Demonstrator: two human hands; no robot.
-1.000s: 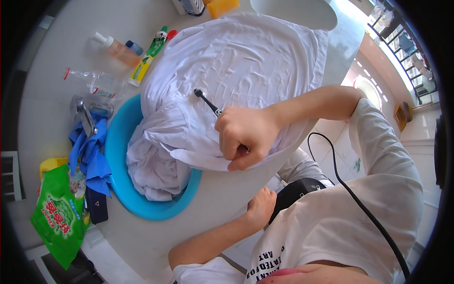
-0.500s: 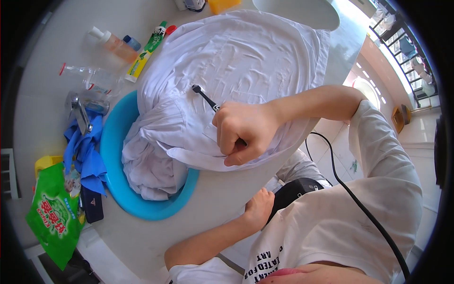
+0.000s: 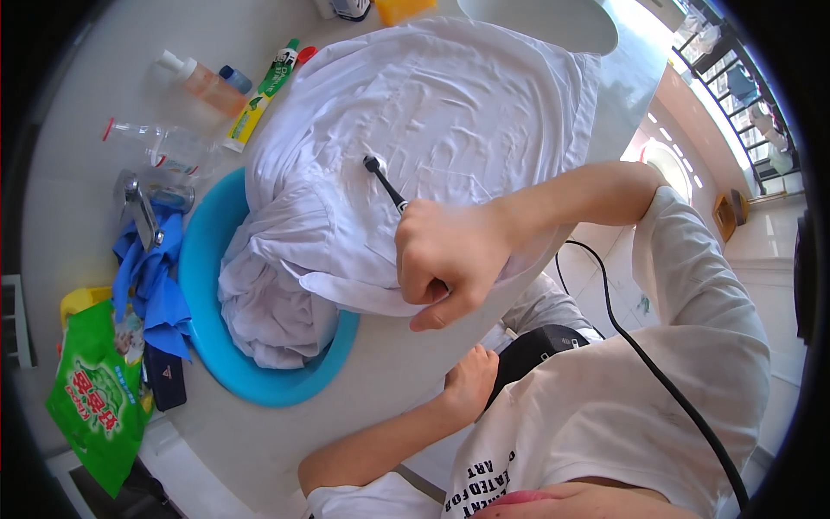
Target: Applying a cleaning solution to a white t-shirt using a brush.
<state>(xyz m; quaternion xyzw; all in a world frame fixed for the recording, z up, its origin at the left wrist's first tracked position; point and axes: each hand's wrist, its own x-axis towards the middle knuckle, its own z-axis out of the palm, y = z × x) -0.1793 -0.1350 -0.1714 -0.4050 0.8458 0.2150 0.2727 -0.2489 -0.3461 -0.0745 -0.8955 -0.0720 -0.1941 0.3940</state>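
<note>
We are counting one right hand (image 3: 454, 259) and one left hand (image 3: 473, 381), two hands in all, alongside one black toothbrush (image 3: 386, 183), one white shirt (image 3: 450, 112), one blue basin (image 3: 202, 298) and one bench (image 3: 389, 355). We are also tallying one yellow-green tube (image 3: 262, 97), one pump bottle (image 3: 207, 88), one red-tipped clear bottle (image 3: 156, 143), one metal faucet (image 3: 143, 218), one blue cloth (image 3: 156, 281) and one green packet (image 3: 95, 381).
</note>
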